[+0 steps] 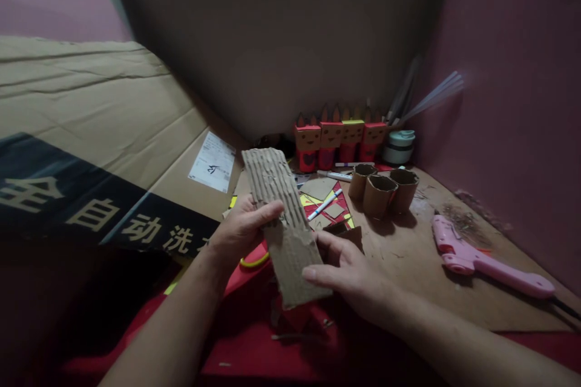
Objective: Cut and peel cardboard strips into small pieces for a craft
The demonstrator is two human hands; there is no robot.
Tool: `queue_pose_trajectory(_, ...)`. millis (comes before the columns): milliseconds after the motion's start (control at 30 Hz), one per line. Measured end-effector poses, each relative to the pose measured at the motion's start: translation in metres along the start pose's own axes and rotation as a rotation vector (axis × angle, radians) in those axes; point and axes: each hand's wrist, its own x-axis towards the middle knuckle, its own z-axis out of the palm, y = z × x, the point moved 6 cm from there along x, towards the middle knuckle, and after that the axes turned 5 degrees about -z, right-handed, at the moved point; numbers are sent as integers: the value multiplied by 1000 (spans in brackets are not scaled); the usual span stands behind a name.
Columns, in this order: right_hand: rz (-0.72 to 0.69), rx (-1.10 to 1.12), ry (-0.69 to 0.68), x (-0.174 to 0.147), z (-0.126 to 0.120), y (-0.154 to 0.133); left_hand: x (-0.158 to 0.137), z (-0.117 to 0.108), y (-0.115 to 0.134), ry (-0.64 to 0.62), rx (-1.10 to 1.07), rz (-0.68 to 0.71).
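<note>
A long strip of corrugated cardboard (295,248) is held up in front of me, tilted with its upper end to the left. Bare ridges show on its upper half; the lower half still looks covered with smooth paper. My left hand (249,221) grips its left edge, thumb on the front face. On the right edge, lower down, my right hand (347,269) pinches it with the thumb in front. Behind the strip, partly hidden, are red-handled scissors or a similar tool with a yellow loop (255,262), which I cannot make out fully.
Three cardboard tubes (380,193) stand right of centre. A pink glue gun (490,266) lies on the right. Several red figures with cardboard heads (330,136) line the back beside a mint-lidded jar (399,146). Markers (324,204) and scraps lie between. A large cardboard box (149,187) fills the left.
</note>
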Motion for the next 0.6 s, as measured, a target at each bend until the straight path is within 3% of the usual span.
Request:
queue_pose_trajectory(133,-4,29,30,2,-2,-4,2,15,-13,-188,90,-72)
queue_pose_trajectory(333,-75,56,106,3,-11,-7,7,-9,8,-63,55,121)
queue_pose_trajectory(600,-79,82,134,4,-17,-10,-2,8,5,-62,412,45)
